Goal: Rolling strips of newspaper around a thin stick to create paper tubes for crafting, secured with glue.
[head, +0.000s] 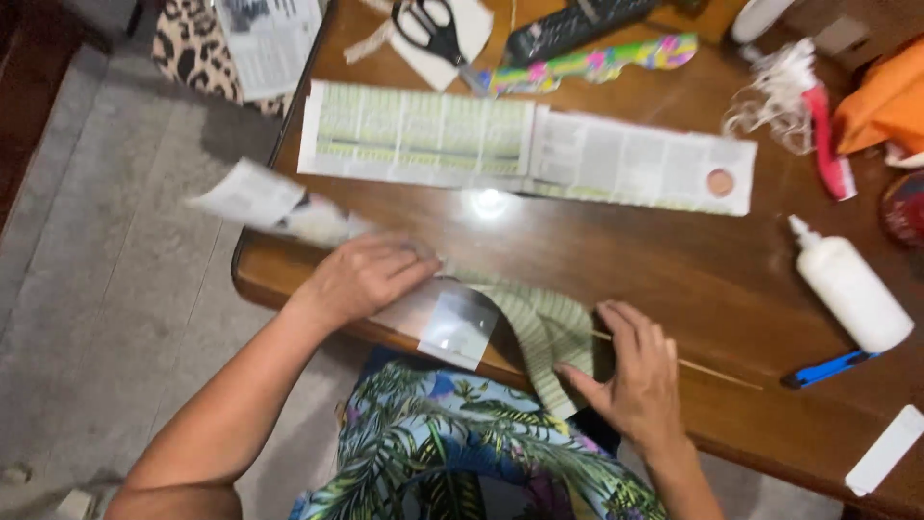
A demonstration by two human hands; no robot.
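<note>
Head view: newspaper strip being rolled around a thin wooden skewer at the near edge of a wooden table.

Head view, item by item: the left hand [371, 274] lies palm-down with fingers flat, pressing the newspaper strip [539, 332] at the table [616, 255] edge; its far end [252, 195] trails off past the corner, blurred. The right hand [635, 371], fingers loosely curled, pinches the paper where the wooden skewer [717, 374] enters it. Paper judged light, limp, easily torn (best held at the rolled part, close to the stick); skewer light, stiff, prone to snap. Containers: one white glue bottle [852, 289], lying on its side, nozzle on, contents not visible. Also present: flat newspaper strips [525, 144], scissors [433, 29], blue utility knife [828, 368].
</note>
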